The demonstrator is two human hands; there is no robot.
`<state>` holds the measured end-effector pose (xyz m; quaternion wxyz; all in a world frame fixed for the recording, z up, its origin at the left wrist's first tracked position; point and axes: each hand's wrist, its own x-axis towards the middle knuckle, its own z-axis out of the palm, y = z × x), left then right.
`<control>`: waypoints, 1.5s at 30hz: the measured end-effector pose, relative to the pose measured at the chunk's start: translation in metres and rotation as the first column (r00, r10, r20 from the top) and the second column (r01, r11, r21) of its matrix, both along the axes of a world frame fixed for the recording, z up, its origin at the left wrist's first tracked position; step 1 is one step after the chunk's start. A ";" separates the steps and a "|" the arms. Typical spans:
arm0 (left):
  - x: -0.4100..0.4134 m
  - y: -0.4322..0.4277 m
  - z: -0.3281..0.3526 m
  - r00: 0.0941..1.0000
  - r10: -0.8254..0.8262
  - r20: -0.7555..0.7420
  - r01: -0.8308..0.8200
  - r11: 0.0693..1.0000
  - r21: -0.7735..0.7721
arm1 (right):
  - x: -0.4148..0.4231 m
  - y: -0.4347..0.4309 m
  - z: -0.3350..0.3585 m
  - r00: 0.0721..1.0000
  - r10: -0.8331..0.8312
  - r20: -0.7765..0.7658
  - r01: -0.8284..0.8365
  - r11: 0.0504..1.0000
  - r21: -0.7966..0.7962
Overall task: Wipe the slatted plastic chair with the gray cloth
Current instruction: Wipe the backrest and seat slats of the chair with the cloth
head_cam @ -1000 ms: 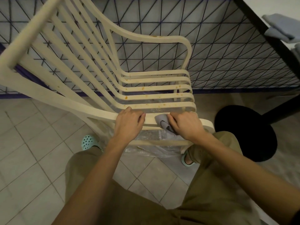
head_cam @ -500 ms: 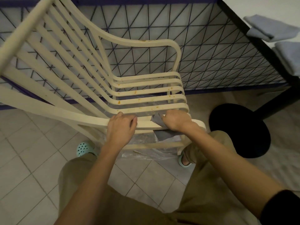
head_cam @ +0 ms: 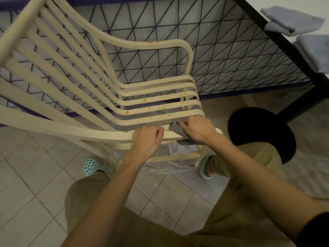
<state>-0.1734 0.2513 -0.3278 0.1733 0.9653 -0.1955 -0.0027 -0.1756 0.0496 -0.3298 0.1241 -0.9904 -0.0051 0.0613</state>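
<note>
I see the cream slatted plastic chair (head_cam: 106, 134) filling the upper left and centre of the frame, its seat slats dotted with orange-brown stains (head_cam: 145, 100). My left hand (head_cam: 146, 139) is clenched over the near armrest at centre frame, fingers curled across its top. Just to the right of it, my right hand (head_cam: 197, 129) grasps the gray cloth (head_cam: 175, 126), bunched and pressed against the same armrest near its front end. A fold of the cloth seems to hang below the rail, though the hand hides most of it. A clear plastic sheet (head_cam: 170, 166) lies on the tiled floor (head_cam: 35, 175) under the chair. At upper right, folded gray cloths (head_cam: 292, 20) sit on a white surface (head_cam: 302, 4), with a black round base (head_cam: 261, 134) below. A dark wire mesh panel (head_cam: 231, 59) stands behind the chair.
</note>
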 end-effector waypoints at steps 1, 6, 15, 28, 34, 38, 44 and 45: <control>-0.001 -0.004 -0.001 1.000 -0.013 -0.008 0.013 1.000 0.003 | -0.006 -0.003 0.000 0.998 0.042 0.044 -0.043 0.999 0.022; -0.005 0.001 -0.007 0.997 -0.044 0.057 0.045 0.999 -0.012 | -0.029 -0.039 -0.003 0.985 0.163 0.062 -0.174 0.897 0.406; -0.006 0.001 -0.009 0.994 -0.062 0.087 0.065 0.998 -0.026 | -0.007 -0.020 -0.003 1.000 0.017 -0.016 -0.016 0.998 0.064; -0.007 0.004 -0.009 0.994 -0.089 0.059 0.091 0.996 -0.020 | -0.052 -0.047 -0.016 0.888 0.277 0.368 -0.410 0.841 0.354; -0.006 0.004 -0.011 0.992 -0.082 0.094 0.081 0.997 0.015 | -0.034 -0.035 0.002 0.976 0.099 0.194 -0.184 0.852 0.490; -0.006 0.004 -0.007 0.995 -0.079 0.060 0.080 0.997 -0.007 | -0.030 0.003 -0.004 0.955 0.200 0.220 -0.235 0.960 0.150; -0.005 0.005 -0.007 0.996 -0.081 0.040 0.082 0.996 -0.024 | -0.038 -0.007 -0.007 0.908 0.303 0.291 -0.380 0.887 0.262; -0.005 0.005 -0.007 0.996 -0.080 0.039 0.081 0.996 -0.025 | -0.039 -0.017 -0.006 0.906 0.319 0.279 -0.402 0.854 0.329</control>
